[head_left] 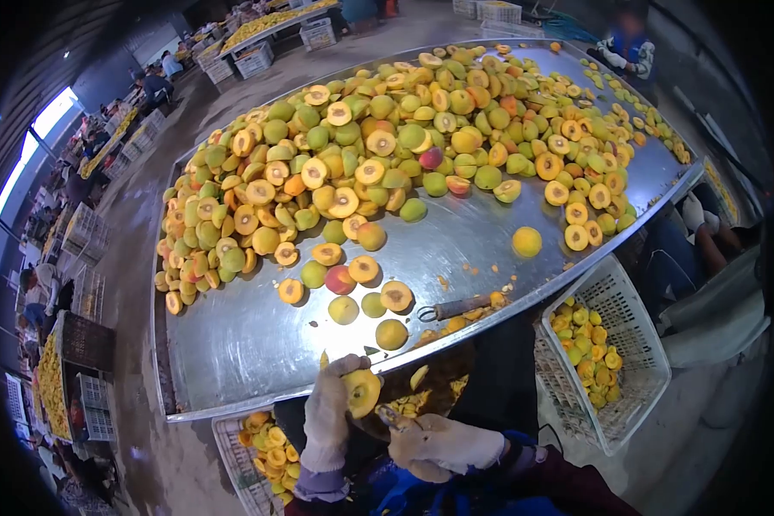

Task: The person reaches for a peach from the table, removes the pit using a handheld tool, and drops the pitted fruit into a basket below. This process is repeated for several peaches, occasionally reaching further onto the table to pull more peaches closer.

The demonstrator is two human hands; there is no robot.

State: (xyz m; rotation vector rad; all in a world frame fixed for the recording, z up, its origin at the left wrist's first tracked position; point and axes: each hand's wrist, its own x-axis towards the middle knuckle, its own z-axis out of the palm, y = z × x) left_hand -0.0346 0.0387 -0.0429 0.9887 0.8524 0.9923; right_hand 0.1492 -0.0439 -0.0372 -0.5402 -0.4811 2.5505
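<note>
Just past the table's near edge, my gloved left hand is closed around a yellow peach half, its cut face turned toward my other hand. My right hand, also in a pale glove, is curled around a small tool that is mostly hidden by the fingers; its exact kind I cannot tell. Beneath both hands, a container holds peach scraps. On the metal table lies a loop-ended pitting tool with a brown handle. Loose peaches sit close to my left hand.
A large heap of whole and halved peaches covers the table's far side. White crates of peach halves stand at lower right and lower left. Other people sit at the table's far right corner and along its right side.
</note>
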